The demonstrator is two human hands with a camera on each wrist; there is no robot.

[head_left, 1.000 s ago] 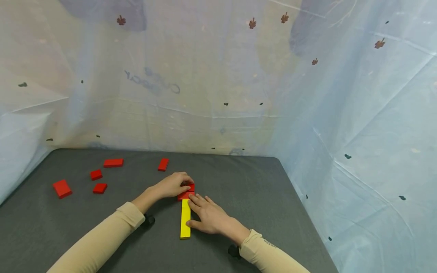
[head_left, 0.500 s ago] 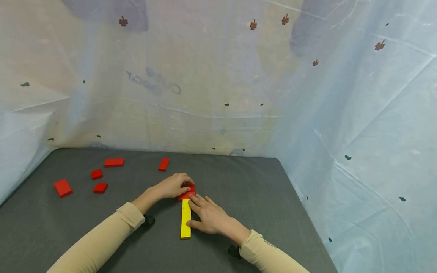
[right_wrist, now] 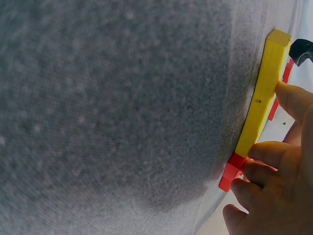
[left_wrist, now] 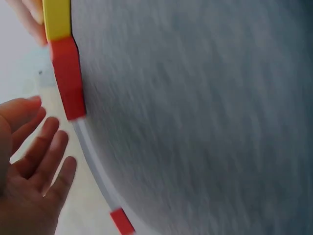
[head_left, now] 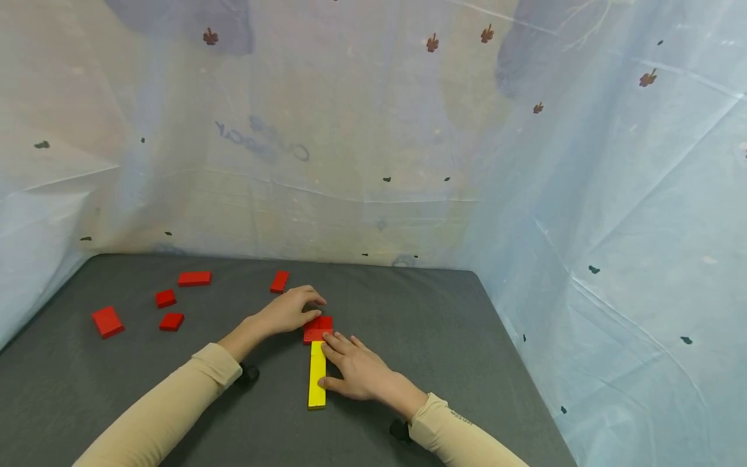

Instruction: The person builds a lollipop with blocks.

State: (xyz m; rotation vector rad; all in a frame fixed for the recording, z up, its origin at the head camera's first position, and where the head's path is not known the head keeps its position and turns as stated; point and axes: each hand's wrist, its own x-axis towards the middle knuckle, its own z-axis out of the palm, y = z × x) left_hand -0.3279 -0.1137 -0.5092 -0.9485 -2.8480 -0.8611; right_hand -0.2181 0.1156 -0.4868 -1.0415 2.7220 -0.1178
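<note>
A long yellow block strip (head_left: 317, 389) lies on the dark table, with red blocks (head_left: 314, 336) set against its far end. My left hand (head_left: 288, 312) is just off the far left side of these red blocks, fingers spread and holding nothing. In the left wrist view, a gap shows between its fingertips and the red blocks (left_wrist: 68, 81). My right hand (head_left: 358, 371) rests along the right side, thumb on the yellow strip and fingertips at the red blocks. The right wrist view shows its fingers (right_wrist: 266, 152) extended where yellow meets red.
Several loose red blocks lie at the far left, among them a large one (head_left: 107, 322) and a long one (head_left: 194, 279). Another red block (head_left: 279, 281) is just beyond my left hand. Behind the table (head_left: 443, 337) hangs a pale plastic sheet (head_left: 327, 214).
My left hand has let go of the far red block and lifted slightly back and to the left, uncovering more of it. My right hand and the yellow strip stay put.
</note>
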